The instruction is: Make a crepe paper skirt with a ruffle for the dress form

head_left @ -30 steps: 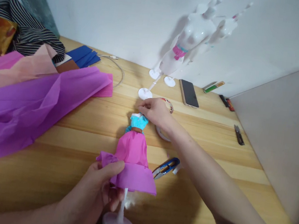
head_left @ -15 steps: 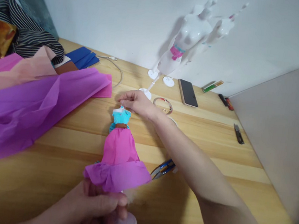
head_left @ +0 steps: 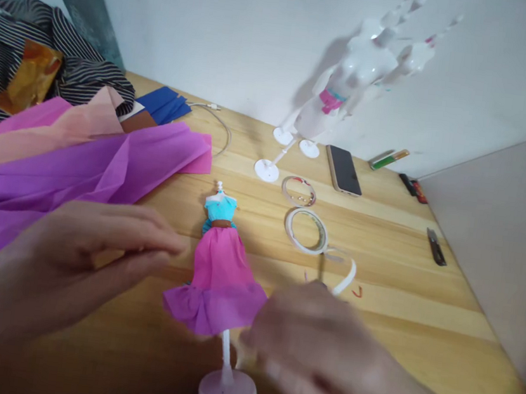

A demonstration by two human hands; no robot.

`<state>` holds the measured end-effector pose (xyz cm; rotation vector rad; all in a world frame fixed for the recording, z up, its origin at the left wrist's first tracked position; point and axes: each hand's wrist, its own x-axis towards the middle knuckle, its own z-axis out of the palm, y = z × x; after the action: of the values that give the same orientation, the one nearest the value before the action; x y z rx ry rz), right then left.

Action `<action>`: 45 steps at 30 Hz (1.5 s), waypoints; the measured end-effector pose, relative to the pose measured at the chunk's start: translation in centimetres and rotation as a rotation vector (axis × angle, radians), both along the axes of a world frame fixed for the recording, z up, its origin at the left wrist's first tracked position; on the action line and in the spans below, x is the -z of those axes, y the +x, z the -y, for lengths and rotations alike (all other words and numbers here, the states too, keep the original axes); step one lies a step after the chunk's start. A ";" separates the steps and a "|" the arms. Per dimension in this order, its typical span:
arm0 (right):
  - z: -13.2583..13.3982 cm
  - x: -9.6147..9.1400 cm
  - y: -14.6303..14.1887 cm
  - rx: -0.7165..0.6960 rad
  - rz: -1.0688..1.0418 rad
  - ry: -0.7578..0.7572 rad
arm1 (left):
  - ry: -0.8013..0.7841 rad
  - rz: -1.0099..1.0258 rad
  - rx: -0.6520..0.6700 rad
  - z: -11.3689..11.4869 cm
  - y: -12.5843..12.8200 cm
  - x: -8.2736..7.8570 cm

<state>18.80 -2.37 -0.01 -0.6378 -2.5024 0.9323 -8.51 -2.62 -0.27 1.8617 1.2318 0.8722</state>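
Observation:
A small white dress form (head_left: 219,190) wears a turquoise top (head_left: 222,209), a brown belt (head_left: 222,224) and a pink skirt (head_left: 223,259) with a purple ruffle (head_left: 218,308). Its stand (head_left: 226,352) rises from a round base (head_left: 228,392) near the table's front edge. To the left of the skirt is my left hand (head_left: 107,254), fingers stretched out, apart from the form and holding nothing visible. My right hand (head_left: 316,344) is smeared by motion beside the ruffle's right edge. Whether it touches the ruffle or grips anything is unclear.
Purple paper (head_left: 56,165) covers the left side. Behind stand white mannequins (head_left: 355,74), a phone (head_left: 344,170) and a green-handled tool (head_left: 389,159). A tape roll (head_left: 307,231) and a cutter knife (head_left: 436,247) lie to the right.
My right hand has left the dress form's neck and moved down to the ruffle's right side. My left hand has let go near the stand and moved up and left.

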 end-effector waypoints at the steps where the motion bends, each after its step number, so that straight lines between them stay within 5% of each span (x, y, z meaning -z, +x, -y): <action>1: 1.4 0.1 0.0 -0.115 0.046 -0.028 | 0.112 -0.089 0.091 -1.4 0.4 0.0; 5: 3.8 2.1 -0.8 -0.261 0.273 -0.004 | 0.281 -0.304 0.441 -5.5 3.0 1.2; 10: 3.5 3.3 0.5 -0.188 0.393 0.035 | 0.401 -0.451 0.622 -7.3 4.0 3.1; 16: 3.8 2.1 3.3 -0.012 0.355 -0.037 | 0.292 -0.179 0.481 -5.7 5.0 2.9; 22: 5.6 2.2 4.4 0.592 -0.042 -0.495 | -0.392 0.189 0.166 -1.1 7.2 1.8; 24: 6.0 3.0 4.5 0.759 -0.178 -0.623 | -0.498 0.271 0.120 -0.6 7.4 1.9; 28: 5.9 4.0 4.1 0.840 -0.337 -0.793 | -0.324 0.200 0.081 -1.6 7.5 2.2; 32: 4.9 3.7 3.8 0.853 -0.465 -1.125 | -0.066 0.045 0.193 -3.1 8.0 1.5; 36: 4.0 3.2 3.8 0.860 -0.555 -1.376 | 0.013 -0.078 0.293 -4.1 8.5 1.3; 41: 3.3 3.6 3.5 0.931 -0.553 -1.368 | 0.102 -0.167 0.371 -5.1 8.6 2.9; 45: 3.4 3.6 3.2 0.976 -0.523 -1.132 | 0.083 -0.120 0.388 -5.4 8.5 3.5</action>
<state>22.01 -5.81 -3.56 -1.4663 -0.7979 1.6761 0.02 2.79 -3.76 2.1502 0.8674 0.6129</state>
